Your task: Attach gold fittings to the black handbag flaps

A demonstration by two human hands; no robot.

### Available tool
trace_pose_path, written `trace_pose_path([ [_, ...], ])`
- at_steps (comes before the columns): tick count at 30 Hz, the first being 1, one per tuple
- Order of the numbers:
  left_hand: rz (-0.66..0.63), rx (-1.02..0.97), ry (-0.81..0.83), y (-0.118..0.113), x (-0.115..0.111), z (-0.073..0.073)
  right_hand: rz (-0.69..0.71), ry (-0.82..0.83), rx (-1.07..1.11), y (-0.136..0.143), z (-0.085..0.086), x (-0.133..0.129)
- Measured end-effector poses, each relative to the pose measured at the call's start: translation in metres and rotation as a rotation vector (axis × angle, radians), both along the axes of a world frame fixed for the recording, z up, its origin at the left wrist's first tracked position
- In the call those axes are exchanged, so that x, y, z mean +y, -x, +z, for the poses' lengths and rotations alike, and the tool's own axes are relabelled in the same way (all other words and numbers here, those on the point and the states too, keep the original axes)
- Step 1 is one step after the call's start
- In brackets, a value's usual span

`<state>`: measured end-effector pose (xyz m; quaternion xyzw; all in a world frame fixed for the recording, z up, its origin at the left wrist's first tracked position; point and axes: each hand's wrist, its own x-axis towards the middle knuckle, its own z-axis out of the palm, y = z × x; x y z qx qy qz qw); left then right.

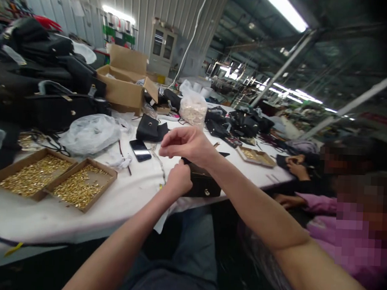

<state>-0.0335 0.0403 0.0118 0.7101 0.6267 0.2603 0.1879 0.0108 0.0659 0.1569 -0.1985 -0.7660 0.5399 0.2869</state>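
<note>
At the table's front edge lies a small black handbag [199, 189] with a gold-coloured fitting on its front. My left hand [180, 178] is closed on the bag's left upper edge, thumb side up. Just above it, my right hand [188, 145] is raised with thumb and fingers curled together in a pinch. Whatever is between those fingertips, if anything, is too small to make out. My right hand and forearm cover part of the bag's top.
Two cardboard trays of small gold metal pieces [34, 194] [91, 200] stand left, near a phone [140, 151] and a clear plastic bag [93, 132]. Black bags [54, 109] pile up beside an open carton [123, 90]. A co-worker's hands [297, 166] are at right, past another tray [263, 164].
</note>
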Motion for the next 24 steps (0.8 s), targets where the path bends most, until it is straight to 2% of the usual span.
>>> trace_pose_path([
  [5,0.011,-0.006,0.002,-0.001,0.013,-0.014,-0.218,0.041,-0.058,-0.091,-0.023,0.009],
  [7,0.019,-0.002,0.009,-0.001,0.018,-0.014,-0.263,0.020,-0.106,-0.117,-0.037,0.013],
  [9,0.019,0.003,0.021,-0.001,0.024,-0.013,-0.307,-0.068,-0.178,-0.134,-0.053,0.021],
  [12,0.011,0.007,0.037,0.001,0.030,-0.012,-0.382,-0.266,-0.263,-0.145,-0.077,0.034],
  [16,0.006,0.009,0.048,0.002,0.032,-0.013,-0.379,-0.371,-0.345,-0.142,-0.102,0.046],
  [20,0.018,0.013,0.052,0.001,0.027,-0.014,-0.363,-0.532,-0.393,-0.137,-0.117,0.045],
  [24,0.031,0.020,0.042,0.001,0.026,-0.014,-0.382,-0.663,-0.477,-0.136,-0.124,0.043],
])
